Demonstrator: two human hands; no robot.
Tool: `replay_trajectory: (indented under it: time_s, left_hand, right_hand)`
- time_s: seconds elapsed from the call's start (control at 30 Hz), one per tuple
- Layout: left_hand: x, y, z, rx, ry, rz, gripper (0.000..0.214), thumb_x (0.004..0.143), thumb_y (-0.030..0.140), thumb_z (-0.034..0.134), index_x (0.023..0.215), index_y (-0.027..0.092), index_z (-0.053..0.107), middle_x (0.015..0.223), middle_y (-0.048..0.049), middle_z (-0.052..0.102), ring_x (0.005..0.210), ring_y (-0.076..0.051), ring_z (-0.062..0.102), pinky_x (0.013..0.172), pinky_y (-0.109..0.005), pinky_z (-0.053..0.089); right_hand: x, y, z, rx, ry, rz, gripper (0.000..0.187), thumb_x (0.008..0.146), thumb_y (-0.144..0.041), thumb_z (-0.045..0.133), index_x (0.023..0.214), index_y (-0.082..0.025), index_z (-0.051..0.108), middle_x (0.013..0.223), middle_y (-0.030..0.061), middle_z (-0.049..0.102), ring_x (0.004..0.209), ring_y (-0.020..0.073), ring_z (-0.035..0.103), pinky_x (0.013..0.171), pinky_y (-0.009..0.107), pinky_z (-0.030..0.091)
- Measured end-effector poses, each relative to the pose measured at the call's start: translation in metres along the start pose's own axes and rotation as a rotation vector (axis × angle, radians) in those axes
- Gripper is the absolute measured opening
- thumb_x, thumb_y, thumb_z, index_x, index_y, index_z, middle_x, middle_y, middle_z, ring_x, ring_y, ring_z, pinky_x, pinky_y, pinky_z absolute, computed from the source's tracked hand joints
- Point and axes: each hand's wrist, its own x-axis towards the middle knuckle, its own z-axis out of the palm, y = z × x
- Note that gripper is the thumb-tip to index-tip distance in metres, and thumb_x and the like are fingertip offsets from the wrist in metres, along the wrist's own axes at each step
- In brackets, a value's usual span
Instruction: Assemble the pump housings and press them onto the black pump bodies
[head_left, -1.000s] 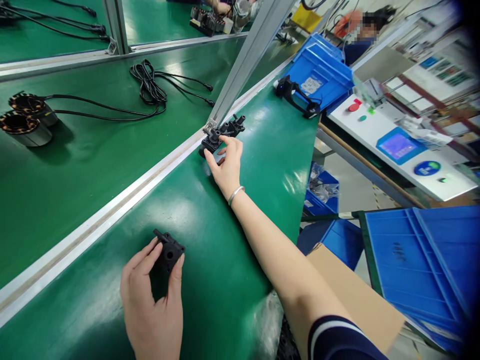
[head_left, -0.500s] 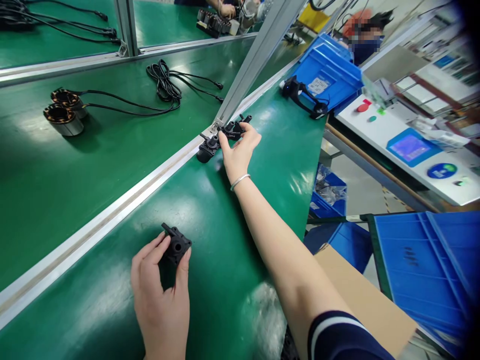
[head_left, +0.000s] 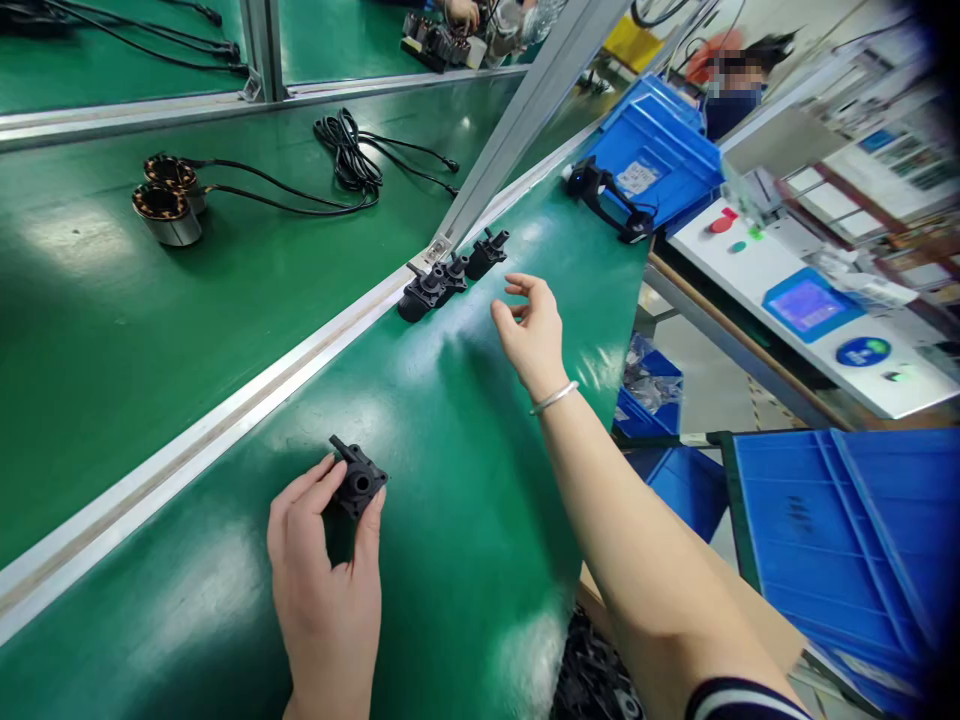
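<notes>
My left hand [head_left: 324,580] pinches a small black plastic housing [head_left: 357,486] between thumb and fingers, just above the green belt [head_left: 465,460]. My right hand [head_left: 531,330] hovers open over the belt, fingers loosely curled and holding nothing. A short way to its upper left, a row of several black plastic housings [head_left: 450,275] lies against the aluminium rail [head_left: 225,425], apart from the hand.
Two copper-wound stators [head_left: 166,200] with coiled black cables [head_left: 349,160] rest on the far belt. A slanted aluminium post [head_left: 517,110] rises behind the row. A black handheld scanner [head_left: 607,195] and blue bins [head_left: 660,140] sit at right, beside a white control panel [head_left: 795,300]. Another person works farther back.
My right hand has let go of the row of black housings by the rail and drawn back to the right, open. My left hand keeps its housing.
</notes>
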Motion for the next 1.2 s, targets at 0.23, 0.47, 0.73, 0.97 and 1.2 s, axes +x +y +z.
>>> replay_trajectory:
  time_s: [0.23, 0.47, 0.73, 0.97, 1.2]
  left_hand:
    - [0.0, 0.0, -0.001, 0.016, 0.007, -0.051, 0.033, 0.089, 0.039, 0.068, 0.117, 0.024, 0.06, 0.117, -0.0083, 0.062, 0.113, -0.026, 0.059, 0.092, -0.045, 0.057]
    - [0.0, 0.0, -0.001, 0.005, 0.001, -0.007, 0.032, 0.09, 0.035, 0.067, 0.118, 0.022, 0.059, 0.117, -0.0097, 0.062, 0.114, -0.025, 0.059, 0.089, -0.043, 0.059]
    - [0.001, 0.0, 0.0, 0.001, 0.014, 0.051, 0.031, 0.09, 0.028, 0.068, 0.117, 0.018, 0.059, 0.115, -0.0112, 0.063, 0.112, -0.024, 0.06, 0.089, -0.042, 0.06]
    - [0.002, 0.0, 0.0, 0.007, 0.014, 0.076, 0.031, 0.09, 0.027, 0.068, 0.117, 0.016, 0.058, 0.115, -0.0126, 0.062, 0.111, -0.025, 0.06, 0.087, -0.042, 0.061]
    - [0.002, 0.0, -0.001, -0.008, 0.036, 0.114, 0.031, 0.089, 0.024, 0.07, 0.117, 0.015, 0.059, 0.113, -0.0123, 0.063, 0.11, -0.023, 0.061, 0.086, -0.038, 0.061]
  right_hand:
    - [0.042, -0.034, 0.059, 0.01, 0.03, 0.049, 0.027, 0.082, -0.043, 0.069, 0.098, -0.022, 0.061, 0.094, 0.0053, 0.058, 0.09, 0.0213, 0.056, 0.084, 0.04, 0.052]
    - [0.04, -0.028, 0.034, -0.116, -0.106, 0.061, 0.025, 0.075, -0.031, 0.074, 0.098, -0.022, 0.068, 0.084, 0.0021, 0.059, 0.083, 0.0214, 0.057, 0.084, 0.043, 0.05]
    - [0.012, -0.016, 0.014, -0.087, -0.042, 0.081, 0.046, 0.07, -0.023, 0.074, 0.113, -0.024, 0.055, 0.091, 0.0011, 0.061, 0.083, 0.0205, 0.06, 0.081, 0.041, 0.052]
    - [-0.002, -0.002, 0.025, 0.351, 0.114, 0.154, 0.045, 0.065, -0.045, 0.083, 0.095, -0.023, 0.057, 0.092, 0.0011, 0.065, 0.078, 0.0169, 0.063, 0.079, 0.037, 0.058]
    - [0.0, -0.013, 0.008, 1.173, -0.09, 0.588, 0.031, 0.073, -0.045, 0.082, 0.088, -0.024, 0.065, 0.094, 0.0001, 0.071, 0.089, 0.0149, 0.07, 0.078, 0.027, 0.064]
